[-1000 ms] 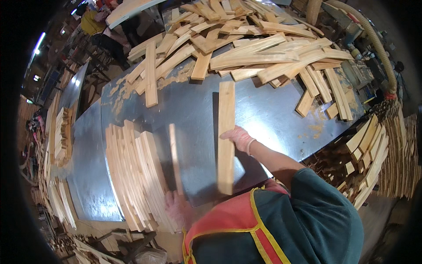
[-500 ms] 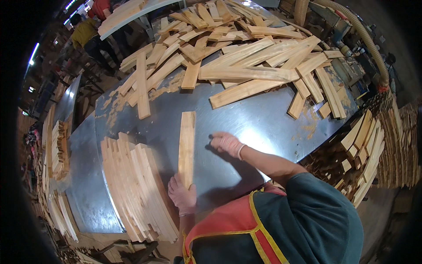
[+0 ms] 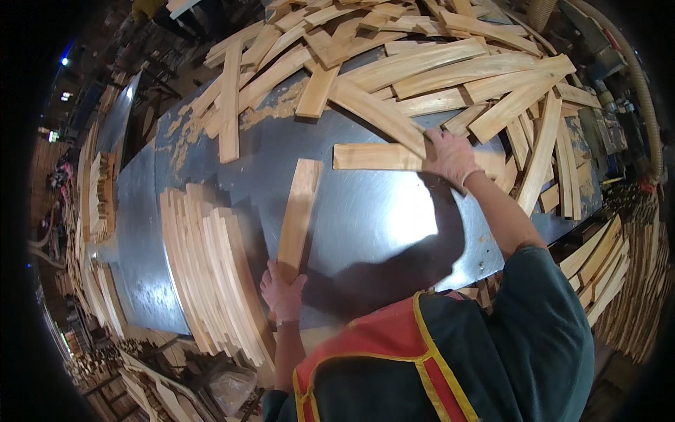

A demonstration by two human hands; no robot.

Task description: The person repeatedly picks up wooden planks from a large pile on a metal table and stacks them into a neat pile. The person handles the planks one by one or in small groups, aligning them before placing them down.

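My gloved left hand is closed around the near end of a wooden board, which points away from me over the metal tabletop. Reached out to the right, my gloved right hand grips a second board near its lower end; that board slants up to the left. Under the same hand a third board lies crosswise, partly hidden by the fingers. Beyond them spreads a loose heap of boards.
Left of my left hand, a row of boards is lined up side by side. Sawdust and shavings lie along the table's far left. More boards are stacked off the right edge, near a ribbed hose.
My right hand has moved from over the bare tabletop rightward and away to the heap and taken hold of a board, which has turned. My left hand keeps its board, now tilted slightly.
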